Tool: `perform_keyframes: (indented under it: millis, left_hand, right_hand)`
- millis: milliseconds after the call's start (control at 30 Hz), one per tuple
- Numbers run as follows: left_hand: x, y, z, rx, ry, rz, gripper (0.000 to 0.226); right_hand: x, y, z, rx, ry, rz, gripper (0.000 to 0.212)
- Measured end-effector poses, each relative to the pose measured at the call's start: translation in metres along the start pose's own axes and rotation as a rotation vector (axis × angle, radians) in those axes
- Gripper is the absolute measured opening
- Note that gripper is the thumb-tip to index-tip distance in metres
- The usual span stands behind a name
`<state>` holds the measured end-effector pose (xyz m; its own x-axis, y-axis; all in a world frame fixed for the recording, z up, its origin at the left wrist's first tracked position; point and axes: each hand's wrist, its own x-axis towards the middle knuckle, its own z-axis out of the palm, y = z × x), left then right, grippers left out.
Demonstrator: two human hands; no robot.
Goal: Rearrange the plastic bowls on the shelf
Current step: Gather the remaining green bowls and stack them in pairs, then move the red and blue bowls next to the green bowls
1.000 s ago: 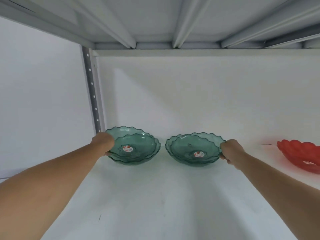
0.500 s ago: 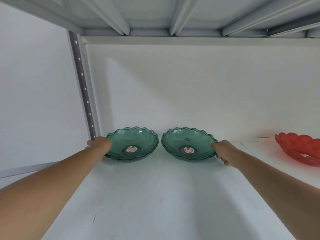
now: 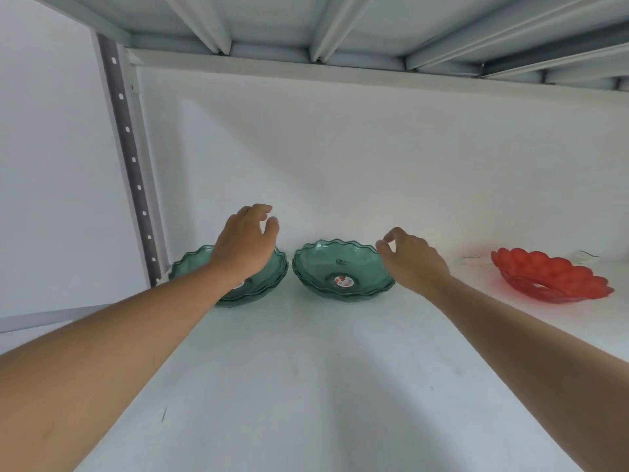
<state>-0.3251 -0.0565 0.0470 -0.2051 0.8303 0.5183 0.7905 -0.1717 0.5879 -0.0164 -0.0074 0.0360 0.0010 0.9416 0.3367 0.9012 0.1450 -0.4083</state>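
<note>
Two small stacks of green scalloped plastic bowls stand side by side at the back of the white shelf (image 3: 306, 386). My left hand (image 3: 243, 238) hovers over the left green stack (image 3: 269, 281), fingers apart, holding nothing, and it hides much of that stack. My right hand (image 3: 408, 257) is raised just above the right rim of the right green stack (image 3: 335, 267), fingers loosely curled and empty. A red-and-white sticker shows in the right stack's bottom. A red scalloped bowl (image 3: 551, 275) sits farther right.
A perforated grey upright post (image 3: 131, 161) stands just left of the left stack. The underside of the shelf above (image 3: 306, 25) hangs low overhead. The white back wall is right behind the bowls.
Both hands have let go of the green stacks' outer rims and lifted. The left hand has moved right, over its stack. The stacks now sit closer together, near the wall.
</note>
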Motion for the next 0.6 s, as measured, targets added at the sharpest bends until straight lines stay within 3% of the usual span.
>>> perform_keyframes:
  millis: [300,600]
  left_hand:
    - [-0.045,0.070,0.076,-0.186,-0.156,0.082,0.045]
    - [-0.091,0.190,0.142,-0.196,-0.163,0.110,0.042]
  right_hand:
    - [-0.052,0.032,-0.014,0.040,-0.008,-0.009,0.054]
    - [-0.087,0.143,-0.091,0.141,0.061,0.008,0.058]
